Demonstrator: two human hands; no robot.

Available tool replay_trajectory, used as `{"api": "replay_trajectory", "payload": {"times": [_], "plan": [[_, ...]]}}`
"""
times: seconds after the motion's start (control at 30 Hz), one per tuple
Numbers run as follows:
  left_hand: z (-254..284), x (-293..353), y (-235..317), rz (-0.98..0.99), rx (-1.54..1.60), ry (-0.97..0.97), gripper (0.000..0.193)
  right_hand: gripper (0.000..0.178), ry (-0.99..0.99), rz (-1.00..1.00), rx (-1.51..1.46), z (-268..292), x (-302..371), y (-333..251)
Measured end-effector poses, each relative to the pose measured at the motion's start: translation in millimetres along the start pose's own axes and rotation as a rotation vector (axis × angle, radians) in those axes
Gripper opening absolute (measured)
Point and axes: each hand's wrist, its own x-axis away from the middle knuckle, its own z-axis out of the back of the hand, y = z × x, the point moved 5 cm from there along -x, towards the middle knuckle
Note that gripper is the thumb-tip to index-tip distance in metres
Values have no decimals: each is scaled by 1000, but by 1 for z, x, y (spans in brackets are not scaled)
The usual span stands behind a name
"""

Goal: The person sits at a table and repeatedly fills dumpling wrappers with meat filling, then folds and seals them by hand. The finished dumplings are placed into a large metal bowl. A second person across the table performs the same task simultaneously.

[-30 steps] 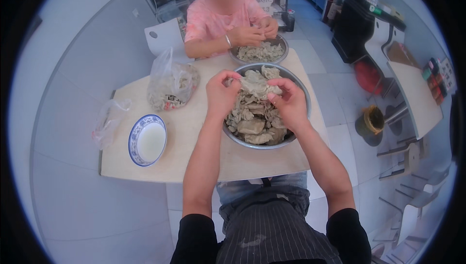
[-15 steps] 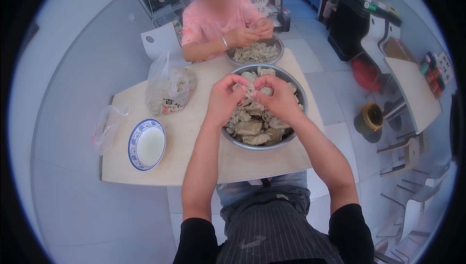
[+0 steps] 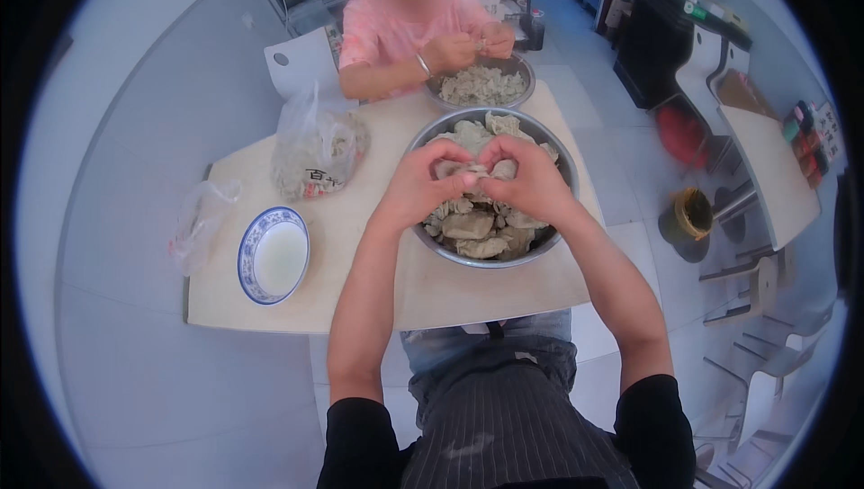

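My left hand [image 3: 418, 185] and my right hand [image 3: 531, 183] meet over a large metal bowl [image 3: 490, 263] on the table. Their fingertips pinch a small grey-beige, ragged piece of food [image 3: 477, 169] between them; the fingers cover most of it, and its exact kind is unclear. Below them, the bowl is heaped with similar crumpled grey-beige pieces [image 3: 470, 224], larger chunks lying nearest me. Across the table a person in a pink top holds something small in both hands [image 3: 472, 46] above a second metal bowl [image 3: 529, 86] of finer, paler shreds.
On the pale table [image 3: 360, 296], left of my bowl, stand a filled clear plastic bag [image 3: 319, 156], a crumpled thin bag [image 3: 202, 228] and a blue-and-white bowl [image 3: 246, 260] that looks pale inside. A lined bin [image 3: 687, 219] and white chairs [image 3: 765, 291] stand on the right.
My hands have come closer together and slightly lower over the bowl, still pinching the piece. The view has shifted a little. The other person's hands have moved slightly.
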Motion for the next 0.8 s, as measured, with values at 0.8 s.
{"api": "replay_trajectory", "payload": {"times": [0.8], "plan": [[-6,10,10,-134,-285,152,9,16,-116,-166,-429,-18,6,17]]}}
